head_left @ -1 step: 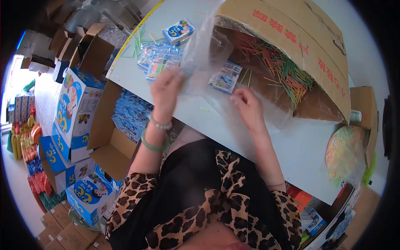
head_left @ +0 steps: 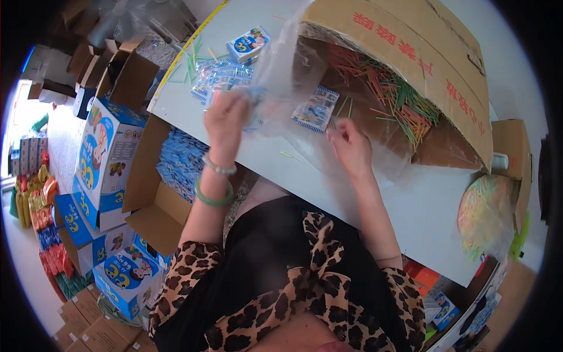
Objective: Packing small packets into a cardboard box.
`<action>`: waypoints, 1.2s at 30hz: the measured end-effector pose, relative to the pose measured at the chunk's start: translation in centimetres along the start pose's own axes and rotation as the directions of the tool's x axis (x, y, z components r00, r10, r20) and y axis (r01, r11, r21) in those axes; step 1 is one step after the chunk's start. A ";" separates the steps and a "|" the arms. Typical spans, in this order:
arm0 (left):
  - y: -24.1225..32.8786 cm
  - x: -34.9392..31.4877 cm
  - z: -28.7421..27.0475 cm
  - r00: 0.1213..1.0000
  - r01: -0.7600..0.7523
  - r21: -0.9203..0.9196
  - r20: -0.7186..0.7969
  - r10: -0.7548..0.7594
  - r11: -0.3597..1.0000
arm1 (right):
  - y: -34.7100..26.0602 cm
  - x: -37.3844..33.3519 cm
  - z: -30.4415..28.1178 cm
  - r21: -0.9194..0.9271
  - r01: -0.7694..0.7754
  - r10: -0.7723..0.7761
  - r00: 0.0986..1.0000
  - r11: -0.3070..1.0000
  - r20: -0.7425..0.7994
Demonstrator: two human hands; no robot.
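The left hand (head_left: 226,120) is closed on a clear plastic bag (head_left: 275,76), raised over the table's (head_left: 410,199) left edge, its long axis running up-right. The right hand (head_left: 350,146), half open, probably pinches thin sticks (head_left: 343,114) near the cardboard box (head_left: 410,53).

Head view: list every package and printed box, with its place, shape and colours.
Small packet: on the table by the right hand, flat, blue and white.
Packet pile: beyond the left hand, clear and blue.
Brown carton: table's far side, red print.
Blue cartons: floor, left, blue, white and yellow.
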State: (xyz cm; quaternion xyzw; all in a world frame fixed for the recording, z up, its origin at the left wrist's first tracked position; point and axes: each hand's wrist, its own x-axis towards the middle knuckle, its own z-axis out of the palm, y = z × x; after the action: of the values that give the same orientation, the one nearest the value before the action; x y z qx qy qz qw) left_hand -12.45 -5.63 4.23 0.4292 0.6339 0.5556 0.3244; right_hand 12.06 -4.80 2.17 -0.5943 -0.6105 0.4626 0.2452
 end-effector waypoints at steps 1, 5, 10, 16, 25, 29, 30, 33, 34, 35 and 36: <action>-0.8 1.8 -0.3 0.994 -0.102 0.115 -0.025 0.105 0.988 | 0.4 1.2 0.0 -0.180 -0.156 0.123 0.975 0.971 -0.183; -4.2 6.6 -0.5 0.875 -0.370 0.701 0.043 0.482 0.610 | 1.7 4.7 3.5 -0.580 -0.094 -0.223 0.864 0.809 -0.452; -4.2 5.0 -0.6 0.663 -0.479 0.662 -0.157 0.732 0.576 | 1.6 5.8 3.7 -0.396 -0.200 0.016 0.906 0.896 -0.423; -0.6 -6.5 1.0 0.578 -0.778 0.469 0.273 0.769 0.418 | -0.6 4.3 0.6 0.256 -0.268 0.321 0.926 0.929 -0.197; -0.3 -4.2 10.8 0.945 -0.221 0.103 0.268 0.187 0.970 | 2.2 0.5 -2.2 -0.139 0.121 -0.171 0.881 0.983 -0.442; -1.6 -2.4 12.7 0.824 0.436 -0.341 0.523 -0.217 0.833 | 1.7 1.1 -3.0 0.213 0.042 -0.026 0.997 0.976 -0.077; -1.7 -2.4 12.9 0.819 0.443 -0.339 0.529 -0.222 0.830 | 1.8 1.9 -3.6 0.213 0.034 -0.018 0.997 0.976 -0.079; -2.0 -2.4 13.5 0.825 0.409 -0.275 0.518 -0.224 0.870 | 3.7 6.6 -7.5 -0.290 0.079 -0.175 0.931 0.954 -0.322; -2.0 -2.5 13.8 0.830 0.140 -0.115 0.555 -0.053 0.983 | 4.7 8.7 -8.7 -0.648 -0.013 -0.258 0.911 0.762 -0.321; -2.1 -2.4 14.3 0.776 -0.159 0.028 0.621 0.108 0.987 | 5.8 10.1 -9.1 -0.649 -0.019 -0.251 0.913 0.761 -0.321; -2.5 -2.2 14.9 0.773 -0.157 0.022 0.624 0.109 0.987 | 6.7 11.2 -9.4 -0.745 0.110 -0.495 0.809 0.657 -0.317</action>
State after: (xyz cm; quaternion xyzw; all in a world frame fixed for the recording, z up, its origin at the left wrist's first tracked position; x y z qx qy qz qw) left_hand 1.25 -1.27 -0.90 0.6434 0.4797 0.3812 0.4589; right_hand 21.45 7.55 -2.16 -0.6240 -0.7475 -0.0198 0.2271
